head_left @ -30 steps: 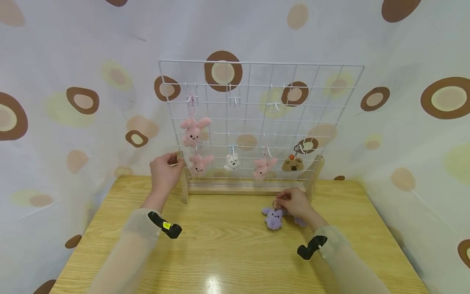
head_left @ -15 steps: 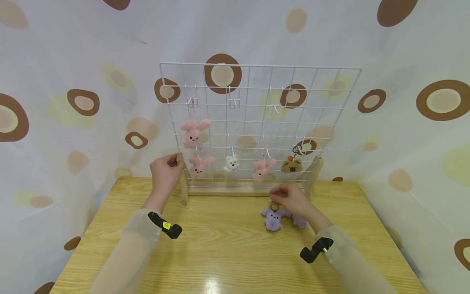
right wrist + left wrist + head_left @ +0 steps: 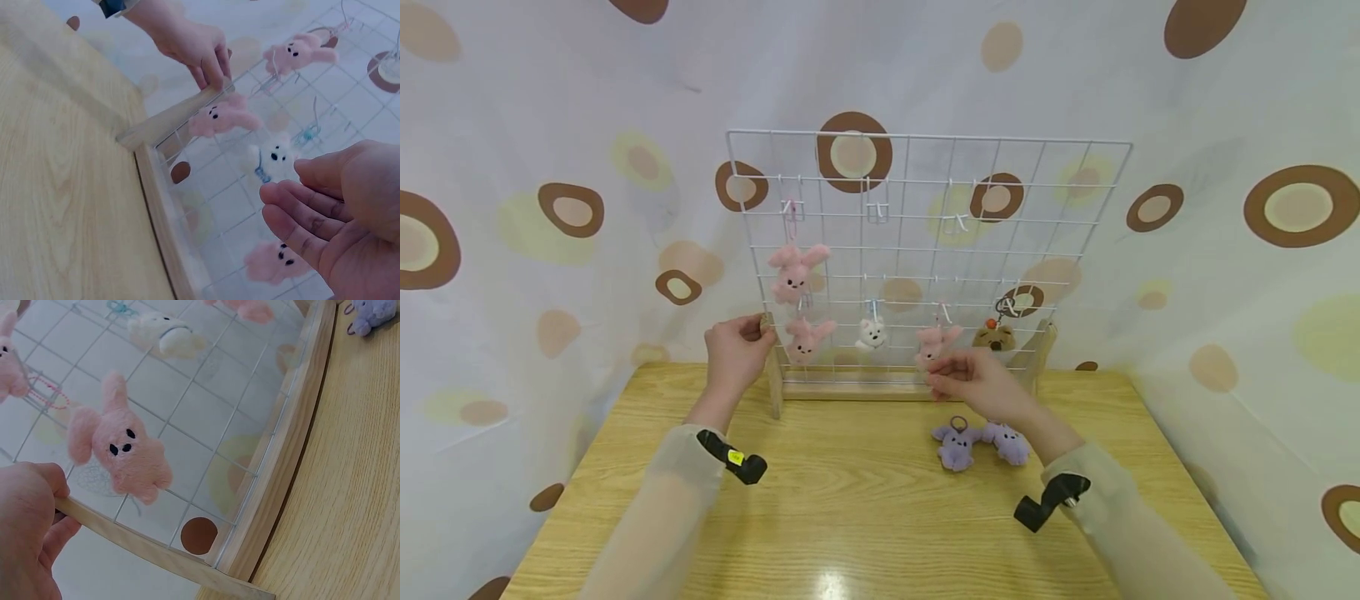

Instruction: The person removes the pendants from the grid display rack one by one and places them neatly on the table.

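Note:
My left hand grips the top of the left wooden post of a white wire grid rack, thumb and fingers on either side of it. The right hand holds nothing; its fingers are loosely bent, thumb apart from them. In the head view its fingertips overlap a hanging pink bunny plush on the lower row. Left of that hang a white dog plush keychain and another pink bunny. Two purple bunny keychains lie on the table below the right hand, one with its ring upward.
A third pink bunny hangs at the upper left. A brown bear keychain hangs at the lower right, behind the right hand. Bare white hooks sit on the upper row. The wooden table meets spotted cloth behind and beside it.
My right hand has let go of the purple bunny keychain and moved up and left toward the grid, uncovering the second purple bunny. The left hand has stayed on the post.

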Tool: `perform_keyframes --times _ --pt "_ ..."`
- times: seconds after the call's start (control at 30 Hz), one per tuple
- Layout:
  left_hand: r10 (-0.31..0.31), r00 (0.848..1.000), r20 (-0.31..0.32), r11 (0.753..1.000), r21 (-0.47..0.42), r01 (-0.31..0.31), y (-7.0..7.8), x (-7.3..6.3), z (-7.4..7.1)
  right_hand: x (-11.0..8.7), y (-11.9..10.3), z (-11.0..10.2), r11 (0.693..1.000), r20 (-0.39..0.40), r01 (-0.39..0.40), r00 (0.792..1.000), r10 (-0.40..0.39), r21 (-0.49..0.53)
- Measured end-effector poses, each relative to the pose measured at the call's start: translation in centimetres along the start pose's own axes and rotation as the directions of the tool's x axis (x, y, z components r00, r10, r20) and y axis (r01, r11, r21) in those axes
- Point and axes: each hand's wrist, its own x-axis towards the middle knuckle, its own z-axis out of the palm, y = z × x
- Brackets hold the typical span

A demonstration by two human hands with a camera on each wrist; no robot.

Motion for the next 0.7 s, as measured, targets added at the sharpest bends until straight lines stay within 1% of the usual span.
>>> perform_keyframes --times 0.07,0.17,0.27,0.43,0.5,0.7 --pt "-0.013 1.0 0.01 1.0 -0.008 0.013 -0.1 0.0 0.0 0.5 -0.9 0.0 1.0 0.008 0.024 1.0 -0.024 0.019" --pt "-0.02 1.0 0.017 1.0 -0.012 0.02 -0.2 0.0 -0.1 1.2 -2.3 -0.1 0.999 0.012 0.045 0.999 -0.045 0.02" --pt "-0.019 1.0 0.019 1.0 -0.014 0.019 -0.2 0.0 -0.2 1.9 -3.4 -0.2 0.999 0.014 0.037 0.999 -0.037 -0.001" --pt "-0.03 0.999 0.023 0.999 -0.028 0.031 -0.1 0.0 -0.3 3.0 -4.8 -0.2 1.0 0.02 0.019 1.0 -0.019 0.007" --pt "-0.035 0.999 0.031 0.999 -0.037 0.036 -0.1 0.0 -0.2 3.4 -5.3 -0.2 1.0 0.02 0.022 1.0 -0.022 0.012" --pt "-0.032 0.999 0.04 0.998 -0.048 0.034 -0.1 0.1 -0.2 4.7 -6.8 -0.2 0.998 0.018 0.05 0.999 -0.049 -0.034"
